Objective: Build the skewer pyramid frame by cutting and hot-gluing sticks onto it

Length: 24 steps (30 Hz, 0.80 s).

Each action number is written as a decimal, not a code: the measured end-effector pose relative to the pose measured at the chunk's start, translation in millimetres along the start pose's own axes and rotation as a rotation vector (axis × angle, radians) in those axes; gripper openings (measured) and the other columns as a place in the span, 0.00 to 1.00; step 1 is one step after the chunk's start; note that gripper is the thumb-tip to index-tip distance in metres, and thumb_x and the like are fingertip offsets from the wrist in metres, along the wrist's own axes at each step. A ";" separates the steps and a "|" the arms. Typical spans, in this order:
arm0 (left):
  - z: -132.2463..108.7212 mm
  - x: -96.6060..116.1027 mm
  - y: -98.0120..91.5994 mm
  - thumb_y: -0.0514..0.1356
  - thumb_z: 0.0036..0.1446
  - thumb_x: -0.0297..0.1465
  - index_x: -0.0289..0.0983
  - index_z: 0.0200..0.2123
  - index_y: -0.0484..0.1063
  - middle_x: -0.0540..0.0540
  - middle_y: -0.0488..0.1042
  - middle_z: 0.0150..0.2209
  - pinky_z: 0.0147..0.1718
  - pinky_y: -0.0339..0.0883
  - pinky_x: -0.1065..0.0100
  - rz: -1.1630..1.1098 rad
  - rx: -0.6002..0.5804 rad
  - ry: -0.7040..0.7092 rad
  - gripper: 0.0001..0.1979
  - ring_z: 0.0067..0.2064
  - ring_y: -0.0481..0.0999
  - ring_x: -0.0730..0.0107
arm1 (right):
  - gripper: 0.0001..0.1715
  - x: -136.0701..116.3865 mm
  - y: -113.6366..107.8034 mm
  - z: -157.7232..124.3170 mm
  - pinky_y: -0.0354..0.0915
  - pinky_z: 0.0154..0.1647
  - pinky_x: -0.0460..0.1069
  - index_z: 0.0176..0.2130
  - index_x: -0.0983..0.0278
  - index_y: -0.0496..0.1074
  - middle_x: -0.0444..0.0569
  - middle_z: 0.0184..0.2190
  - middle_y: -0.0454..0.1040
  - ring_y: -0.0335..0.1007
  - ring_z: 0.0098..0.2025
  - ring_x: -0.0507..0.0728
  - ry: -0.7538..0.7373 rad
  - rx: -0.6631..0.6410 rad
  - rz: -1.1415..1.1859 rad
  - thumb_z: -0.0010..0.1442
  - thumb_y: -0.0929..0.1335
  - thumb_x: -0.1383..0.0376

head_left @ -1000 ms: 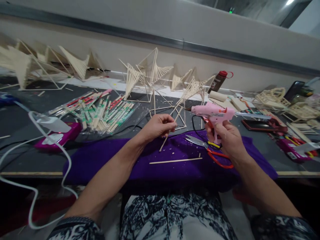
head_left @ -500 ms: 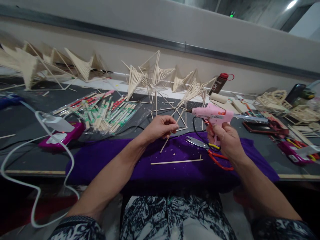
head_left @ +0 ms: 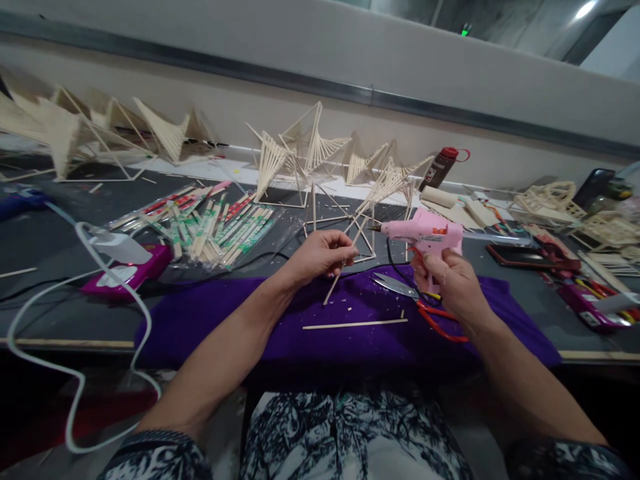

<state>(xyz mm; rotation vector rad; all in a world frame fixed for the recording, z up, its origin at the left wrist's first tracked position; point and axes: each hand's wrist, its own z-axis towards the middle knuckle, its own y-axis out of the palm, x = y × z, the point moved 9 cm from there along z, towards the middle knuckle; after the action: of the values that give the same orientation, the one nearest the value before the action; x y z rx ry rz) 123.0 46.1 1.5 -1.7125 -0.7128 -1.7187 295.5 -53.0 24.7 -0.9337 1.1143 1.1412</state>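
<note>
My left hand (head_left: 320, 257) pinches a thin wooden stick (head_left: 345, 265) that slants up to the right above the purple cloth (head_left: 250, 320). My right hand (head_left: 453, 283) grips the handle of a pink glue gun (head_left: 423, 233), whose nozzle points left toward the upper end of the stick, a short gap away. Another loose stick (head_left: 355, 325) lies flat on the cloth below. Red-handled scissors (head_left: 417, 303) rest on the cloth under my right hand.
Several stick sculptures (head_left: 300, 157) stand along the wall behind. Wrapped chopstick packets (head_left: 215, 223) lie at left with a magenta case (head_left: 127, 277) and a white cable (head_left: 75, 373). A dark bottle (head_left: 440, 167), a phone (head_left: 510, 255) and craft clutter sit at right.
The glue gun has shifted left, bringing its nozzle closer to the stick's upper end. My left hand has kept the stick almost still.
</note>
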 end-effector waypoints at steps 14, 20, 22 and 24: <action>-4.9 26.7 -79.7 0.64 0.50 0.36 0.35 0.28 0.66 0.54 0.74 0.25 0.12 0.55 0.82 -0.513 0.472 0.271 0.12 0.18 0.69 0.86 | 0.16 21.1 24.3 -31.4 0.54 0.20 0.47 0.33 0.64 0.71 0.45 0.19 0.67 0.58 0.20 0.50 0.096 -0.185 -0.284 0.59 0.64 0.54; -6.6 24.4 -83.5 0.63 0.52 0.36 0.36 0.29 0.67 0.55 0.75 0.26 0.12 0.56 0.83 -0.505 0.510 0.241 0.10 0.18 0.69 0.87 | 0.15 18.3 30.6 -34.7 0.55 0.21 0.48 0.35 0.62 0.71 0.45 0.20 0.68 0.60 0.21 0.52 0.024 -0.191 -0.424 0.60 0.63 0.54; -6.7 24.8 -83.3 0.62 0.53 0.36 0.36 0.29 0.68 0.55 0.75 0.25 0.12 0.56 0.83 -0.504 0.511 0.244 0.10 0.18 0.69 0.87 | 0.15 16.7 29.3 -34.5 0.55 0.21 0.49 0.32 0.62 0.71 0.45 0.19 0.68 0.61 0.21 0.53 0.006 -0.162 -0.431 0.60 0.63 0.55; -6.9 25.5 -83.2 0.62 0.53 0.36 0.36 0.29 0.68 0.54 0.75 0.25 0.12 0.56 0.83 -0.500 0.513 0.249 0.10 0.18 0.69 0.87 | 0.16 13.9 27.6 -34.4 0.56 0.22 0.49 0.28 0.61 0.70 0.45 0.19 0.68 0.61 0.21 0.53 -0.018 -0.136 -0.446 0.60 0.63 0.55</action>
<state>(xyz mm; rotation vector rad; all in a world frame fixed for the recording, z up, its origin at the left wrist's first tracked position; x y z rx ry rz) 57.4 95.9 30.3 -1.0008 -1.4033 -1.8083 262.8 -77.9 3.5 -1.2043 0.7663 0.8609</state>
